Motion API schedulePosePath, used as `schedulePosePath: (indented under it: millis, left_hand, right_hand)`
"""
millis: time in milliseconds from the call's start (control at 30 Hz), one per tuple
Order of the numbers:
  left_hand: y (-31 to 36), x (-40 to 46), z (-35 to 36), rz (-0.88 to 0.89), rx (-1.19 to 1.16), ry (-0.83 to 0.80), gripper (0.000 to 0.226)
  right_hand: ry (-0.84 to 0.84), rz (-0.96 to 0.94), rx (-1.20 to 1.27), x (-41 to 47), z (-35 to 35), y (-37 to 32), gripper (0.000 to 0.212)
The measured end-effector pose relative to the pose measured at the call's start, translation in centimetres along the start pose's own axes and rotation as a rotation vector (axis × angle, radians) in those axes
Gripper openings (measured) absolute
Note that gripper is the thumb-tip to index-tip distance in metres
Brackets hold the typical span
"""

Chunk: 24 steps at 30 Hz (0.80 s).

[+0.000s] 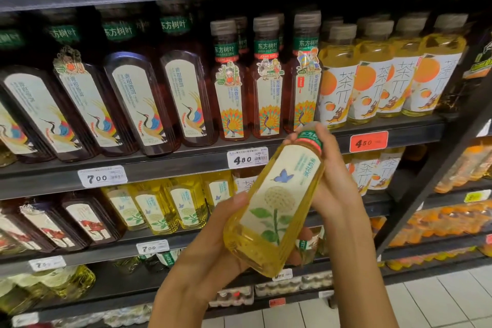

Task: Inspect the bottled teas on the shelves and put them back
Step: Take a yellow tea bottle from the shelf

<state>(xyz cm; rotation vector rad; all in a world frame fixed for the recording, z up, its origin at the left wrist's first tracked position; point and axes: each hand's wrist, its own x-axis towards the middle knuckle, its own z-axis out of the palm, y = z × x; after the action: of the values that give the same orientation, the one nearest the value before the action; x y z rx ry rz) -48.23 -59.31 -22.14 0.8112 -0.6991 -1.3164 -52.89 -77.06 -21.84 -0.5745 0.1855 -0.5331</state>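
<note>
Both hands [213, 247] hold 东方树叶 bottle [274, 208], perhaps jasmine.

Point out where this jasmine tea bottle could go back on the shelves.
Likeliest gap: middle shelf, the dark space between the orange-print bottles and the slanted post. Another dark stretch lies on the lower shelf, right of the big yellow bottles. The top row stands shoulder to shoulder; behind the held bottle is hidden.
</note>
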Motion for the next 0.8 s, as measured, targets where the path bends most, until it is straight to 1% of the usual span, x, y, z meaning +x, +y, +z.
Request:
schedulePosePath:
  millis: [67, 100, 133, 167, 233, 267, 333, 400, 500, 533, 600, 700, 733, 800]
  left_hand:
    - [-0.2, 0.2, -0.6, 0.006, 0.096, 0.085, 0.067]
    - [-0.4, 0.4, -0.9, -0.011, 0.092, 0.126, 0.077]
    - [-0.5, 0.5, -1.3, -0.037, 0.161, 0.177, 0.084]
    - [-0.4, 0.6, -1.3, -0.064, 0.244, 0.187, 0.088]
    - [-0.4, 0.7, -1.2, -0.084, 0.482, 0.181, 0.093]
    - [-0.6, 0.7, -1.2, -0.074, 0.535, 0.194, 0.094]
    - [-0.8, 0.8, -1.4, -0.063, 0.53, 0.25, 0.091]
    - [-1.0, 1.1, -1.8, -0.018, 0.559, 0.28, 0.081]
    - [-1.0, 1.5, -2.2, 0.087, 0.605, 0.341, 0.071]
    - [-1.1, 1.6, -2.5, 0.115, 0.587, 0.346, 0.07]
    - [-1.1, 1.8, -2.6, 0.137, 0.59, 0.343, 0.071]
    - [-1.2, 2.1, -2.7, 0.162, 0.667, 0.315, 0.073]
    - [-1.3, 2.3, -2.8, 0.179, 0.694, 0.308, 0.074]
    - [-1.6, 2.5, -2.8, 0.196, 0.728, 0.308, 0.075]
  right_hand:
    - [-0.026, -0.059, 0.043, 0.2, 0.3, -0.3, 0.018]
    - [-0.016, -0.095, 0.035, 0.1, 0.4, -0.5, 0.018]
    - [-0.015, -0.123, 0.026, 0.0, 0.7, -0.7, 0.02]
    - [-0.024, -0.153, -0.013, -0.2, 0.8, -0.8, 0.021]
    - [-0.021, -0.21, -0.147, -0.6, 0.9, -1.0, 0.02]
    - [-0.011, -0.237, -0.224, -0.8, 1.2, -1.0, 0.022]
    - [0.012, -0.27, -0.341, -1.2, 1.6, -1.0, 0.033]
    - [0.023, -0.296, -0.426, -1.3, 2.0, -1.1, 0.047]
    - [0.002, -0.315, -0.498, -1.4, 2.5, -1.1, 0.065]
    - [-0.014, -0.322, -0.502, -1.6, 2.8, -1.0, 0.066]
    - [-0.067, -0.358, -0.486, -1.8, 3.0, -0.8, 0.058]
    - [-0.182, -0.416, -0.449, -2.0, 3.0, -0.5, 0.033]
    - [-0.224, -0.429, -0.437, -2.2, 3.1, -0.5, 0.031]
    - [-0.284, -0.45, -0.436, -2.5, 3.3, -0.6, 0.036]
